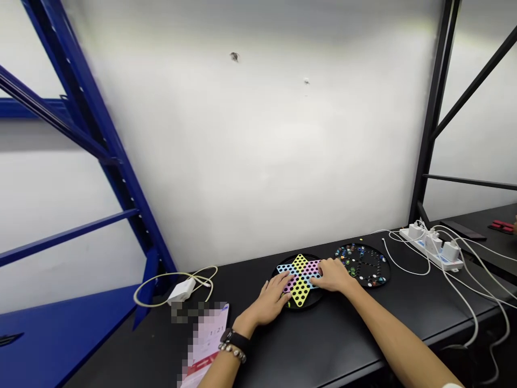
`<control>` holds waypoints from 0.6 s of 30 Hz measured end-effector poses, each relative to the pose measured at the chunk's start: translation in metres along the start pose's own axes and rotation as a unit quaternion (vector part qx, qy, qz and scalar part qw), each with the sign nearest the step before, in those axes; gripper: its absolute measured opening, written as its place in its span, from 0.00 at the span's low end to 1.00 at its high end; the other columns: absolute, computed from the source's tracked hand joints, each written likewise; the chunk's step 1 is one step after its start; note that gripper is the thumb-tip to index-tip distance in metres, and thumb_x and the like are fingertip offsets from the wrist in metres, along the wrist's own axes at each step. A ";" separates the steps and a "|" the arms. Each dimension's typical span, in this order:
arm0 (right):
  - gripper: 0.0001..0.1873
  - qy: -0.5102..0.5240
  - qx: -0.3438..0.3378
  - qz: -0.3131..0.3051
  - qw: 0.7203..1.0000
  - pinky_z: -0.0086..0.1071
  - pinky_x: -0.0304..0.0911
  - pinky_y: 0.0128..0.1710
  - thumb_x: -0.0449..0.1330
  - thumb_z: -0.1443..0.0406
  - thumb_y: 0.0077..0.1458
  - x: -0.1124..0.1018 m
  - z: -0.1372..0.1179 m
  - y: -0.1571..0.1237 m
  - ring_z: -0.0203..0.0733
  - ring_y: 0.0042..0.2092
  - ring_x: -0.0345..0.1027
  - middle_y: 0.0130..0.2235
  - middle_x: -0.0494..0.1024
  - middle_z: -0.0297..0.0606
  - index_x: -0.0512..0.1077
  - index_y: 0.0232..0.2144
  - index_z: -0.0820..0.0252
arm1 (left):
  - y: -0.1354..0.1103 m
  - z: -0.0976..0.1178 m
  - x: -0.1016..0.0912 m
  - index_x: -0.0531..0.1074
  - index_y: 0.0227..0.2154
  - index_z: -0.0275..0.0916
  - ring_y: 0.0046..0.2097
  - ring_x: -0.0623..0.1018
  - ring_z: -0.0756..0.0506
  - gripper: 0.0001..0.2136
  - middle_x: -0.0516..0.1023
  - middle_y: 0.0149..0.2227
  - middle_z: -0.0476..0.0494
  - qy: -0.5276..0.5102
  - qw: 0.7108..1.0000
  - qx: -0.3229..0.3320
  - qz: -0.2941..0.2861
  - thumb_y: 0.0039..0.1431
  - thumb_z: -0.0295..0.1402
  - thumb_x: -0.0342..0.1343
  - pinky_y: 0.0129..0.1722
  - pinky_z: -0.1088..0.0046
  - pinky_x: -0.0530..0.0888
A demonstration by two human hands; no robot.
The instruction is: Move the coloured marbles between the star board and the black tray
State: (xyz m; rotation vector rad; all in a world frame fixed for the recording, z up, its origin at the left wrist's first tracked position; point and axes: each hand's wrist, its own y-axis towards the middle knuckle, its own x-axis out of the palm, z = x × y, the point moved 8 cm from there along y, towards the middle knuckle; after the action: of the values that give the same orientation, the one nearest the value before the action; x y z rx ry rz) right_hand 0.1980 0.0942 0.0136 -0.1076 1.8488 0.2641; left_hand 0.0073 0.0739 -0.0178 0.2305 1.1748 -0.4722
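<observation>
A star-shaped Chinese checkers board (pixel 300 280) with yellow, pink and blue points full of holes lies over a round black tray (pixel 314 303). My left hand (pixel 270 300) rests on the board's left side with its fingers stretched out. On the opposite side, my right hand (pixel 334 275) has its thumb and bent fingers closed on the board's right edge. Its fingertips are partly hidden. Just beyond the right hand lies a second round black tray (pixel 368 281) holding several coloured marbles (pixel 346 250).
A white power strip (pixel 440 258) with plugged-in chargers and loose white cables sits at the right. To the left are a white adapter (pixel 181 291) with a coiled cable and a partly blurred phone-like screen (pixel 210 334). A blue metal frame (pixel 117 156) rises at the left, before a white wall.
</observation>
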 end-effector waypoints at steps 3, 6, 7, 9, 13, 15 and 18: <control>0.21 -0.001 0.041 0.000 0.999 0.35 0.60 0.42 0.60 0.49 0.48 -0.003 0.003 -0.003 0.51 0.43 0.71 0.38 0.78 0.49 0.74 0.32 0.61 | -0.003 0.009 0.001 0.53 0.65 0.50 0.69 0.51 0.41 0.23 0.50 0.69 0.46 0.016 1.000 0.001 0.010 0.67 0.38 0.37 0.67 0.48 0.45; 0.22 0.000 0.069 -0.012 0.998 0.37 0.62 0.42 0.59 0.50 0.51 -0.001 0.004 -0.006 0.53 0.44 0.73 0.40 0.78 0.53 0.75 0.36 0.63 | -0.004 0.019 -0.001 0.57 0.63 0.51 0.66 0.56 0.42 0.22 0.56 0.67 0.47 0.045 0.997 0.006 0.054 0.69 0.39 0.34 0.66 0.50 0.49; 0.22 0.001 0.072 -0.015 0.997 0.37 0.63 0.43 0.58 0.51 0.52 -0.001 0.004 -0.006 0.53 0.45 0.73 0.41 0.78 0.53 0.76 0.37 0.63 | -0.004 0.021 -0.003 0.59 0.62 0.51 0.65 0.58 0.42 0.21 0.58 0.65 0.46 0.058 0.996 0.004 0.072 0.69 0.39 0.34 0.66 0.51 0.51; 0.20 0.011 0.075 -0.017 0.997 0.37 0.64 0.42 0.58 0.52 0.52 -0.001 0.005 -0.007 0.53 0.44 0.74 0.41 0.79 0.54 0.76 0.36 0.63 | -0.006 0.024 -0.011 0.61 0.60 0.49 0.62 0.63 0.42 0.20 0.62 0.62 0.45 0.094 0.989 -0.010 0.116 0.69 0.38 0.35 0.64 0.53 0.55; 0.18 0.093 0.080 -0.100 0.987 0.32 0.66 0.34 0.56 0.55 0.55 0.011 0.009 -0.007 0.44 0.30 0.75 0.28 0.80 0.47 0.74 0.24 0.62 | -0.012 0.022 -0.036 0.67 0.53 0.43 0.54 0.69 0.40 0.17 0.69 0.53 0.39 0.182 0.960 -0.071 0.199 0.67 0.36 0.40 0.54 0.60 0.66; 0.21 0.147 0.076 -0.140 0.976 0.29 0.66 0.29 0.55 0.55 0.57 0.017 0.009 -0.008 0.38 0.23 0.71 0.23 0.79 0.43 0.71 0.19 0.61 | -0.015 0.016 -0.046 0.70 0.46 0.40 0.50 0.72 0.40 0.15 0.72 0.47 0.38 0.219 0.946 -0.111 0.209 0.66 0.36 0.41 0.48 0.62 0.68; 0.21 0.238 0.063 -0.181 0.952 0.27 0.64 0.22 0.55 0.55 0.57 0.024 0.005 -0.008 0.33 0.17 0.66 0.23 0.79 0.41 0.68 0.18 0.62 | -0.018 0.002 -0.050 0.71 0.39 0.38 0.44 0.75 0.40 0.14 0.75 0.40 0.38 0.228 0.943 -0.169 0.175 0.66 0.36 0.40 0.42 0.65 0.69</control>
State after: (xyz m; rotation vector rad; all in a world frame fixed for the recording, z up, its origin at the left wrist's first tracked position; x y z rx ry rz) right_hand 0.1974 0.0888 -0.0116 -0.4488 2.2706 -0.1533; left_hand -0.0147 0.0687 0.0304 0.2501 1.6073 0.1110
